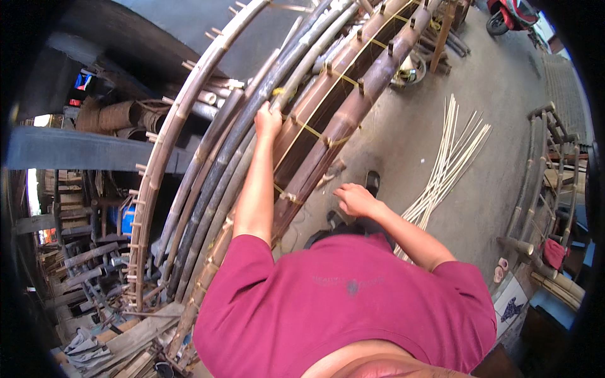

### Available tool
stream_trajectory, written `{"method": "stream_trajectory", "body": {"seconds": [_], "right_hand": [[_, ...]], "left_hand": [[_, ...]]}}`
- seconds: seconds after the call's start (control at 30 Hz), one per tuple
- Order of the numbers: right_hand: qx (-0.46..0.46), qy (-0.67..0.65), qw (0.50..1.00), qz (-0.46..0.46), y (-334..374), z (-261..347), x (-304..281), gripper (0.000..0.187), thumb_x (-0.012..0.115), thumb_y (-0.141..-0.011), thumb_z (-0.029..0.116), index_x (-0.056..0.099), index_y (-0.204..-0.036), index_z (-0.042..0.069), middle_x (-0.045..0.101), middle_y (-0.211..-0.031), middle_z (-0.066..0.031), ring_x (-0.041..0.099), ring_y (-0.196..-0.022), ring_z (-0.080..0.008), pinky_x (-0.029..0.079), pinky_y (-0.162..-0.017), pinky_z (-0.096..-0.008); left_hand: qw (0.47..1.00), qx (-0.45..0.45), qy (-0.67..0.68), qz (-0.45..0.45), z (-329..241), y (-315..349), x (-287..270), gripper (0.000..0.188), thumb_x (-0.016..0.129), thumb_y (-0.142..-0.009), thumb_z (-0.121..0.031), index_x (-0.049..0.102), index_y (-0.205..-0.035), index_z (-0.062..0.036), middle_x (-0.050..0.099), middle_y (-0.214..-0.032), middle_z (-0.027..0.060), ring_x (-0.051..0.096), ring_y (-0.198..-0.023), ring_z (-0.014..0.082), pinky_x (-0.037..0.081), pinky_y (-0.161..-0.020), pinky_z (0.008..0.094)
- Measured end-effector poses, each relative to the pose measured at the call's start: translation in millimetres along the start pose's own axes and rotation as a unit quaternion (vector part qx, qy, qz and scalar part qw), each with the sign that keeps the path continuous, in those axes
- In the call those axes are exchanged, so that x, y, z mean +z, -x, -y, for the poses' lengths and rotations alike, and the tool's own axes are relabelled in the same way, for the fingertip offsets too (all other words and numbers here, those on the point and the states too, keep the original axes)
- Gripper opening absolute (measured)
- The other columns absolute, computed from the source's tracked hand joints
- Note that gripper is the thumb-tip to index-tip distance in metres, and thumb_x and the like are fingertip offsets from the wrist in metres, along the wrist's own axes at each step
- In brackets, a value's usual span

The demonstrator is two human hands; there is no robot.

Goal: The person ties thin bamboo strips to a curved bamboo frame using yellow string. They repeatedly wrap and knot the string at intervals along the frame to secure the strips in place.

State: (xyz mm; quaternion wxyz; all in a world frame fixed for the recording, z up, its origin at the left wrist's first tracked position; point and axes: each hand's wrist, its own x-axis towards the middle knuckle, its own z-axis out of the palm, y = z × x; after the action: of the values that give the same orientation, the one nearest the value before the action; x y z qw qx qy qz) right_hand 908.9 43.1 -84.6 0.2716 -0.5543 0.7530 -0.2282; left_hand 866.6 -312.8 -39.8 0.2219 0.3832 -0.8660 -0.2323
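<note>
1. The bamboo frame point(348, 116), two long brown lengths side by side, ran diagonally from the upper right down to the person's left side, seemingly placed so that both lengths lay within arm's reach
2. Yellow strips point(343, 76) crossed between the lengths and dark pegs point(361, 86) stood along them, probably to keep their spacing even
3. The left hand point(269, 120) lay at the frame's left edge, beside the grey and black poles point(265, 91), its fingers folded inward, perhaps to steady something there; whether they pinched a strip or merely rested on a pole, I could not tell
4. The right hand point(356, 200) hung over the floor in front of the body, fingers loosely bent and a little apart, with nothing visible in them, likely left free
5. Pale sticks point(435, 183) lay crossed in a loose fan on the floor to the right, apart from the frame, perhaps to stay handy without being underfoot
</note>
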Motion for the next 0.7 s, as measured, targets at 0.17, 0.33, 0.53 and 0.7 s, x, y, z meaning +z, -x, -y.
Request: {"method": "stream_trajectory", "body": {"seconds": [0.17, 0.33, 0.53, 0.7], "right_hand": [[0.046, -0.534, 0.820, 0.199, -19.2, 55.6, 24.1, 0.035, 0.057, -0.094, 0.025, 0.060, -0.125, 0.007, 0.065, -0.117, -0.0107, 0.063, -0.109, -0.0214, 0.049, -0.094, -0.0389], [0.181, -0.855, 0.427, -0.232, -63.7, 124.4, 17.4, 0.022, 0.052, -0.097, 0.030, 0.061, -0.096, 0.010, 0.064, -0.086, -0.0035, 0.059, -0.077, -0.0134, 0.045, -0.075, -0.0291], [-0.192, -0.155, 0.969, -0.014, -144.6, 223.4, -37.1, 0.042, 0.044, -0.097, 0.041, 0.066, -0.090, 0.006, 0.065, -0.090, -0.0130, 0.059, -0.094, -0.0268, 0.040, -0.086, -0.0461], [-0.001, 0.184, 0.981, -0.067, -222.4, 143.6, -60.6, 0.060, 0.045, -0.094, 0.059, 0.072, -0.113, 0.008, 0.070, -0.098, -0.0159, 0.066, -0.096, -0.0296, 0.045, -0.087, -0.0480]], "left_hand": [[0.998, -0.023, -0.011, 0.063, 5.2, 78.7, -106.5, 0.037, 0.052, -0.094, -0.028, 0.065, -0.108, 0.0035, 0.068, -0.103, 0.0253, 0.065, -0.101, 0.0413, 0.051, -0.086, 0.0459], [0.990, 0.037, -0.081, 0.111, 45.7, 201.5, -119.8, 0.025, 0.059, -0.090, -0.024, 0.059, -0.102, -0.0018, 0.066, -0.107, 0.0187, 0.061, -0.102, 0.0384, 0.041, -0.086, 0.0501], [0.983, 0.093, -0.140, -0.078, 72.7, 208.4, -74.0, 0.024, 0.059, -0.095, -0.026, 0.058, -0.109, -0.0064, 0.059, -0.096, 0.0186, 0.058, -0.096, 0.0271, 0.043, -0.091, 0.0378], [0.993, -0.066, 0.093, -0.017, 8.9, 200.6, -99.9, 0.033, 0.048, -0.100, -0.028, 0.068, -0.103, -0.0015, 0.067, -0.094, 0.0246, 0.060, -0.098, 0.0446, 0.040, -0.089, 0.0501]]}}
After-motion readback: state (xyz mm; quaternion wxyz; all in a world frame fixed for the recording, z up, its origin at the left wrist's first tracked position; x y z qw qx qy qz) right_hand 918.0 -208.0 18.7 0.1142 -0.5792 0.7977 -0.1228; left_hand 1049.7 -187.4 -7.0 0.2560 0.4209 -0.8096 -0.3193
